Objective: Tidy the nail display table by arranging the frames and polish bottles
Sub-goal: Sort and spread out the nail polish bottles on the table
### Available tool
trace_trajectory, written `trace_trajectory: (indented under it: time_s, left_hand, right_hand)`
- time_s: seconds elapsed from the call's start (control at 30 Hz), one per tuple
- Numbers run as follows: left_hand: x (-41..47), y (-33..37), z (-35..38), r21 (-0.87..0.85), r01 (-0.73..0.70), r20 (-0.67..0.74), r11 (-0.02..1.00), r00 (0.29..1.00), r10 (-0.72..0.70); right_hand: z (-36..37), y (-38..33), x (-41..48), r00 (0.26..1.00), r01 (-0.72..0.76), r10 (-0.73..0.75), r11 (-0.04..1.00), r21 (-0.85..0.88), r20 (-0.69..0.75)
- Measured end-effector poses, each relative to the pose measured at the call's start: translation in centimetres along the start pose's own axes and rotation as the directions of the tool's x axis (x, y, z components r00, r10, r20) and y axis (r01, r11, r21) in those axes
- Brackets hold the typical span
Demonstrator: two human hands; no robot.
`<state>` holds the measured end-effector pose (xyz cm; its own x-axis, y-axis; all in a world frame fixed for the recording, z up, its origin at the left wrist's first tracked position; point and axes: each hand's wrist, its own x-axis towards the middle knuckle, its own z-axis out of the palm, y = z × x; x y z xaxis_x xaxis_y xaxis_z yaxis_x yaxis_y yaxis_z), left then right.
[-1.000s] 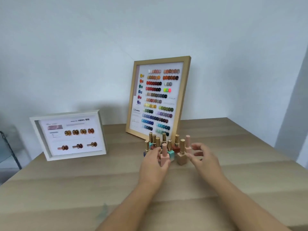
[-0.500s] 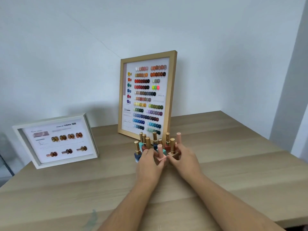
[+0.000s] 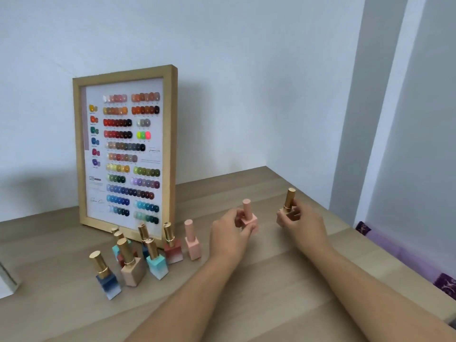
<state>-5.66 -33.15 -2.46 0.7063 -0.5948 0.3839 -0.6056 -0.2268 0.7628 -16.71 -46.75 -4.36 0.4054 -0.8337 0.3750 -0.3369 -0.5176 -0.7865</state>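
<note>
Polish bottles: a pink-capped one (image 3: 249, 216) sits in the left hand's (image 3: 230, 234) closed grip, a gold-capped tan one (image 3: 287, 206) in the right hand's (image 3: 302, 224) closed grip, both low over the worktop (image 3: 246, 292). Left of the left grip, the remaining bottles (image 3: 138, 253) cluster before the upright wooden colour-chart frame (image 3: 124, 154).

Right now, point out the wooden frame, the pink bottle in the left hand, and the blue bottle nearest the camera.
wooden frame (image 3: 170, 149), head view, right side rail.
pink bottle (image 3: 247, 209), head view, cap.
blue bottle (image 3: 109, 285), head view, square body.
</note>
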Motion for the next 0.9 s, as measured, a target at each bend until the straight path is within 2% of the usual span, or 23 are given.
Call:
trace_trajectory:
  time_s: [0.13, 0.3, 0.4, 0.5, 0.57, 0.63, 0.7, 0.8, 0.9]
  left_hand:
    - [3.1, 0.4, 5.0, -0.051, 0.029, 0.038, 0.998, 0.999, -0.027]
    - [4.8, 0.2, 8.5, -0.059, 0.026, 0.074, 0.998, 0.997, -0.022]
    - [4.7, 0.2, 8.7, -0.069, 0.038, 0.091, 0.997, 0.995, -0.032]
    - [4.0, 0.8, 7.3, -0.056, 0.059, 0.165, 0.997, 0.985, -0.049]
    - [2.8, 1.3, 5.2, -0.042, 0.038, 0.200, 0.998, 0.979, -0.029]
    - [0.8, 1.6, 2.5, -0.044, -0.032, 0.155, 0.999, 0.987, 0.038]
    - [-1.7, 1.3, -0.7, -0.021, -0.124, 0.050, 0.992, 0.991, 0.125]
    - [-5.2, 0.0, -5.6, 0.058, -0.218, -0.131, 0.974, 0.966, 0.224]
    - [-7.8, -2.2, -10.2, 0.136, -0.234, -0.324, 0.963, 0.908, 0.266]
  right_hand:
    - [-0.6, 2.5, 3.3, 0.998, -0.035, 0.033, 0.999, -0.030, -0.058]
    - [-0.4, 3.9, 4.6, 0.997, -0.064, 0.061, 0.995, -0.073, -0.041]
    - [-0.5, 3.9, 4.6, 0.999, -0.053, 0.053, 0.992, -0.115, -0.003]
    - [-1.2, 3.4, 3.9, 0.994, -0.105, 0.107, 0.993, -0.053, 0.038]
    - [-2.0, 2.9, 2.8, 0.992, -0.118, 0.117, 0.993, -0.007, -0.046]
    - [-2.6, 2.0, 1.2, 0.975, -0.007, -0.003, 0.999, -0.043, -0.223]
    - [-2.2, -0.1, -0.8, 0.942, 0.177, -0.195, 0.980, -0.092, -0.272]
    - [0.6, -4.0, -3.8, 0.935, 0.352, -0.352, 0.936, 0.016, -0.034]
    - [4.9, -7.0, -6.3, 0.909, 0.281, -0.323, 0.942, 0.185, 0.265]
